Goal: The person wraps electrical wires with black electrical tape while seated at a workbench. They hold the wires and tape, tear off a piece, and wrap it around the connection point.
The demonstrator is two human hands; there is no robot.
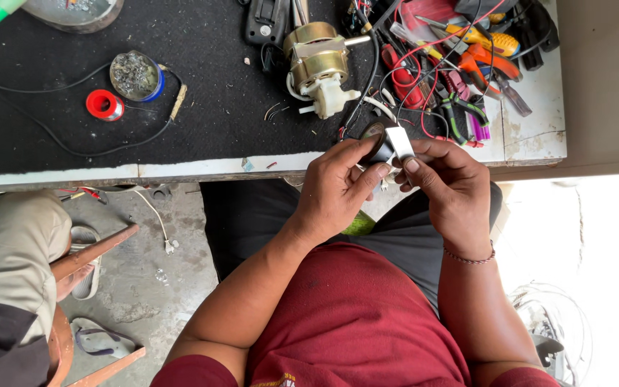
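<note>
Inspection of the work in hand: I hold a roll of black tape point(376, 143) with a white strip point(400, 142) at its free end, both raised just above the near edge of the table point(180, 170), in front of my chest. My left hand point(337, 192) has its grip pressed onto the roll, thumb on the near side and fingers curled over the top. My right hand point(453, 190) pinches the white strip between thumb and forefinger, with the thumb tip flat against its lower edge. Judged from this, the work is at an early stage: the strip is lifted only a short way off the roll, nothing is cut, and I cannot tell whether any length has been applied to a part. The motor point(317, 63) with its brass-coloured casing and white plastic end lies on the black mat point(216, 107), well apart from my hands and untouched, with red and black wires point(424, 79) trailing beside it. The pile of pliers and screwdrivers point(478, 57) lies to the right of the motor, none of them in hand. A red spool point(104, 104) and a small round tin point(135, 75) lie far to the left. Both forearms are bent inward, elbows low, wrists nearly level, and the 2 hands meet at the roll.
</note>
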